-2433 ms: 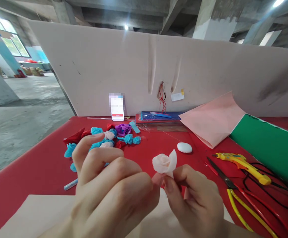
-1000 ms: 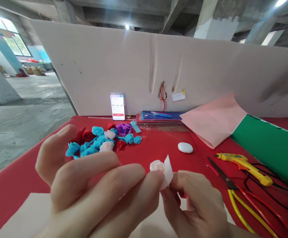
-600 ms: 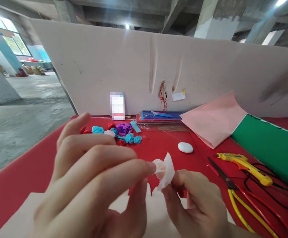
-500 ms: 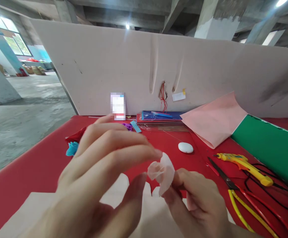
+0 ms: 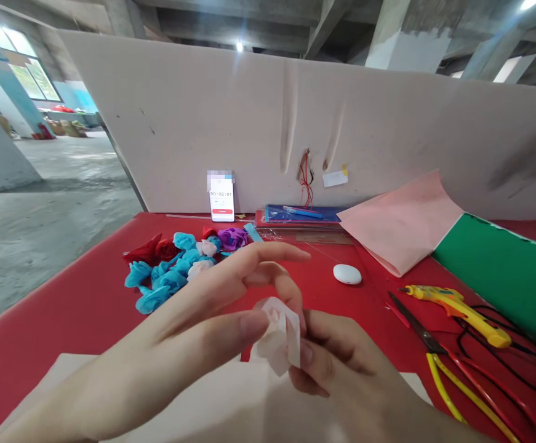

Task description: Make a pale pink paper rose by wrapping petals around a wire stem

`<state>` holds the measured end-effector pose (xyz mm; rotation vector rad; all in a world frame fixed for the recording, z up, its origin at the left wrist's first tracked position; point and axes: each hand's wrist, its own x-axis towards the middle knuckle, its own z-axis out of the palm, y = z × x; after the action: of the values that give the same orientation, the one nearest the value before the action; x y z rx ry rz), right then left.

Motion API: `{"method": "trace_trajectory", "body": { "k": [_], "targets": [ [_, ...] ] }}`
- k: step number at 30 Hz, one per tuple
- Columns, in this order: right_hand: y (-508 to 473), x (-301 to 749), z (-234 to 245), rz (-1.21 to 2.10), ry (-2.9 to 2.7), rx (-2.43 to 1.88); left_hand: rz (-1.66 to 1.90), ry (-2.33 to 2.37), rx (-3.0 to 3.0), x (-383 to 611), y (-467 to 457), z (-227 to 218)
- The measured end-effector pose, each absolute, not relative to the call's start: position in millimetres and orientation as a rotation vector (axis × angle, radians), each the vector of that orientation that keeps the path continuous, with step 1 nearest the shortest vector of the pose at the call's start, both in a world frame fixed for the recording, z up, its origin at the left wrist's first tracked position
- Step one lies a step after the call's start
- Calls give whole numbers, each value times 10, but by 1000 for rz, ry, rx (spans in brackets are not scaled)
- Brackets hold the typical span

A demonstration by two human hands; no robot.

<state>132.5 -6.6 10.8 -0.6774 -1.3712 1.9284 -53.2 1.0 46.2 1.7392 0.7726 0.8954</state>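
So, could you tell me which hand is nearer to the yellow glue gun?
Right. The right hand holds the pale paper flower just left of the yellow glue gun; the left hand, also on the flower, lies farther left.

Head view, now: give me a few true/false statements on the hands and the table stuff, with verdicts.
1. The left hand and right hand both pinch the pale paper flower. True.
2. The flower pile is mostly blue. True.
3. The glue gun lies left of the flower pile. False: it lies at the right, beside the scissors.
4. The phone lies flat on the table. False: it stands upright against the board.
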Motion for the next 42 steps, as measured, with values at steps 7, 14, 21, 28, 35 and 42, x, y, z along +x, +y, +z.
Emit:
{"method": "trace_trajectory", "body": {
  "k": [7, 14, 21, 28, 35, 42],
  "targets": [
    [-62, 1282, 79, 2088, -1179, -615, 807, 762, 1749, -530, -11, 429],
    [-56, 1309, 138, 2281, -1016, -699, 945, 780, 2179, -512, -1, 350],
    [-11, 1320, 113, 2362, -979, -661, 991, 787, 2473, -503, 25, 411],
    [-8, 1322, 145, 2345, -1049, -689, 971, 742, 2812, -546, 41, 480],
    [-14, 1345, 165, 2443, -939, -719, 867, 684, 2959, -581, 20, 473],
    [-17, 1364, 185, 2572, -767, -713, 821, 662, 3025, -569, 32, 477]
  ]
}}
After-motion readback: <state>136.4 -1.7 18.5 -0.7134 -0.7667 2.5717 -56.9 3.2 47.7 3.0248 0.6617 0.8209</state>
